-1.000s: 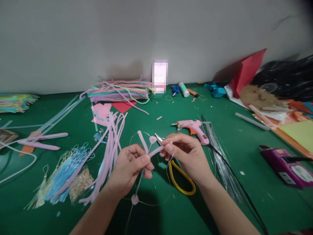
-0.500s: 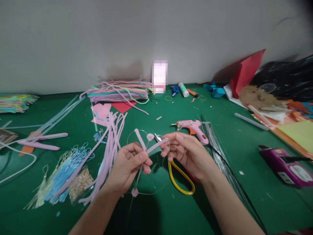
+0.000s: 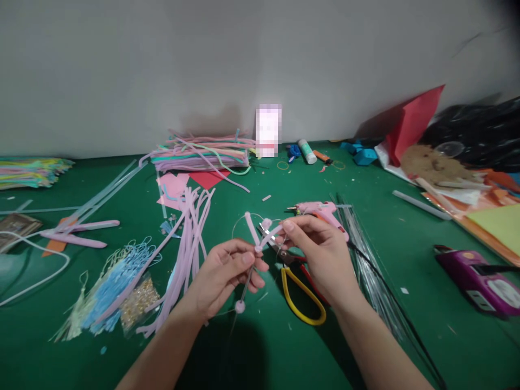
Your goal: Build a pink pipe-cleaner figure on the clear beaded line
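My left hand [image 3: 227,273] is closed in a pinch on a thin wire stem with a pink pipe cleaner [image 3: 255,237] bent into a V at its top and a small pink ball [image 3: 240,307] lower down. My right hand [image 3: 319,252] pinches the right arm of that V, close to a little pink ball [image 3: 266,223] at the tip. Both hands hover over the green table [image 3: 260,346]. Yellow-handled pliers [image 3: 303,295] lie on the table just under my right hand.
A pink glue gun [image 3: 319,210] lies behind my right hand, beside a bundle of thin wires [image 3: 374,281]. Loose pink pipe cleaners [image 3: 184,254], blue tassels [image 3: 114,281] and a stacked pile of pipe cleaners [image 3: 199,154] lie left. A purple device [image 3: 479,276] and paper sheets sit right.
Both hands have shifted slightly right and up with the piece. The V's arms have been drawn closer together, and my right hand's pinch has moved nearer the tip.
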The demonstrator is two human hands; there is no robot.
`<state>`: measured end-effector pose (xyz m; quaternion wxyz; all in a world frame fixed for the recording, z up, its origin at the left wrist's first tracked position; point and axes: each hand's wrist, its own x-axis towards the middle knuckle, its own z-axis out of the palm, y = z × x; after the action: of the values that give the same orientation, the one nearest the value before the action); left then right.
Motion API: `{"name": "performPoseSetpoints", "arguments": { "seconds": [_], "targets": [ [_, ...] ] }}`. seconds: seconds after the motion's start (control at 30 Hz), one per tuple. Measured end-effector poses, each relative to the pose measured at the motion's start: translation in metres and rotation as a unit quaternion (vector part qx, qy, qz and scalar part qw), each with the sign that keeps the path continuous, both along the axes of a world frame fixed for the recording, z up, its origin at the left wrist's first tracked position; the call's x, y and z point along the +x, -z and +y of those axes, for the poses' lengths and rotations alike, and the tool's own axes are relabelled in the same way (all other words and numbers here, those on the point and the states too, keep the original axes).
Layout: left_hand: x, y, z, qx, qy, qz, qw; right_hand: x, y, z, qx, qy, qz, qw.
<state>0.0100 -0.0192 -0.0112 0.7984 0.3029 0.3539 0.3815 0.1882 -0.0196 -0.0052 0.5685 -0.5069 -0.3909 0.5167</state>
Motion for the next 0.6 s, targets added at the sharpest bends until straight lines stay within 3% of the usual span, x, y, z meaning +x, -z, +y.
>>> {"name": "performPoseSetpoints", "arguments": {
  "seconds": [0.2, 0.33, 0.6],
  "targets": [
    [-0.0007, 0.0005, 0.0014, -0.014, -0.002, 0.007, 1.000, 0.0052, 0.0024, 0.0059, -0.096, -0.102, 0.171, 0.975],
    [-0.0003, -0.0005, 0.0014, -0.011, -0.011, 0.010, 1.000, 0.0088, 0.0039, 0.0066, -0.094, -0.145, 0.209, 0.963],
    [-0.0027, 0.0010, 0.0012, -0.012, 0.004, -0.002, 1.000, 0.0042, -0.0003, 0.0051, -0.064, -0.085, 0.161, 0.981]
  ]
}}
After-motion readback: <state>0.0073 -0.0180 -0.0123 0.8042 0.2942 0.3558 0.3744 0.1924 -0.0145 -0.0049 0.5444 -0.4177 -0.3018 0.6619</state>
